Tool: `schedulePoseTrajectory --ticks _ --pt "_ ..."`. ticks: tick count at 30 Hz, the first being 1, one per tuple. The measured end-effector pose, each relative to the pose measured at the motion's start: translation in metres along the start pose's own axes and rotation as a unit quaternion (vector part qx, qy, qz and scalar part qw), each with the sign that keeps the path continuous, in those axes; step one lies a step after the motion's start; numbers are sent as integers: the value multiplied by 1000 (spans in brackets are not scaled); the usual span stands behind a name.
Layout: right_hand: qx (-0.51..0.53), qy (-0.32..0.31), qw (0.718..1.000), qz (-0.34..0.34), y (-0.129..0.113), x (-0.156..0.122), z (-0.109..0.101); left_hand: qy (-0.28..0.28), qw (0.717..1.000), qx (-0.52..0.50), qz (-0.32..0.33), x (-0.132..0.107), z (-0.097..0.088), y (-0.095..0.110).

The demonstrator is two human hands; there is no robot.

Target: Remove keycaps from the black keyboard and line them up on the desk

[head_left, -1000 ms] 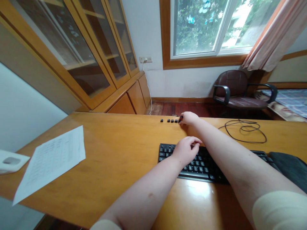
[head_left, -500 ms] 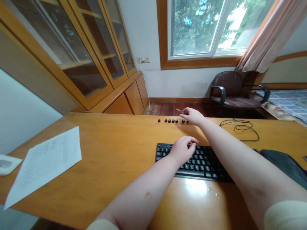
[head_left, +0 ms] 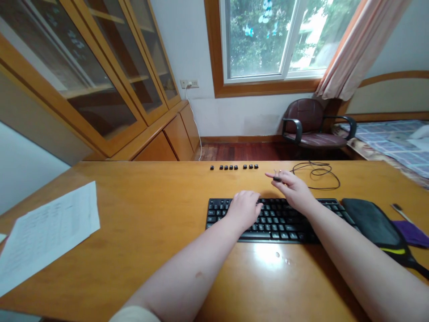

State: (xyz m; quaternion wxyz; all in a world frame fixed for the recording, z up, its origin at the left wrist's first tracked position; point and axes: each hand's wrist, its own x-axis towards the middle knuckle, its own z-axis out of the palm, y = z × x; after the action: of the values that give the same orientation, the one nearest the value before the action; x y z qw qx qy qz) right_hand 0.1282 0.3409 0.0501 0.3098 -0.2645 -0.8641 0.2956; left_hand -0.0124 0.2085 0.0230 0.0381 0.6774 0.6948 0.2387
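Observation:
A black keyboard point(head_left: 268, 234) lies on the wooden desk in front of me. My left hand point(head_left: 244, 208) rests over its upper left part, fingers loosely curled, thumb apart, with nothing visible in them. Above the keyboard's far edge, my right hand point(head_left: 292, 188) pinches a small black keycap point(head_left: 276, 179). Thin metal prongs point(head_left: 278, 171) of a slender tool stick out by the fingers; its exact kind is unclear. Several black keycaps point(head_left: 231, 167) stand in a row along the desk's far edge, left of my right hand.
A coiled black cable point(head_left: 318, 172) lies at the far right. Beside the keyboard are a dark pouch-like object point(head_left: 372, 220), a brush point(head_left: 398, 208) and a purple cloth point(head_left: 410, 232). Paper sheets point(head_left: 56, 228) lie on the left. An armchair point(head_left: 306, 123) stands beyond the desk.
My right hand has moved back from the keycap row towards the keyboard, and a keycap now shows between its fingers. My left hand stays on the keyboard. The view has swung right.

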Motion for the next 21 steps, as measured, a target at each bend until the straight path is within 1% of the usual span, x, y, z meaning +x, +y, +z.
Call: schedulePoseTrajectory --ticks 3,5,8,11,14,21 --pt "36 10 999 28 4 -7 4 -33 999 31 -13 2 -1 1" --pt "43 2 998 43 7 -9 5 -53 997 47 -26 4 -2 3" --pt "15 -41 999 14 6 -8 6 -70 996 50 -38 7 -2 6" --pt "-12 -72 997 -20 2 -8 5 -65 996 33 -46 8 0 7" --pt "-25 -78 996 -36 0 -7 6 -55 997 24 -53 7 4 6" --pt "-48 -92 994 -35 -1 -7 12 -51 998 21 -32 6 3 5"
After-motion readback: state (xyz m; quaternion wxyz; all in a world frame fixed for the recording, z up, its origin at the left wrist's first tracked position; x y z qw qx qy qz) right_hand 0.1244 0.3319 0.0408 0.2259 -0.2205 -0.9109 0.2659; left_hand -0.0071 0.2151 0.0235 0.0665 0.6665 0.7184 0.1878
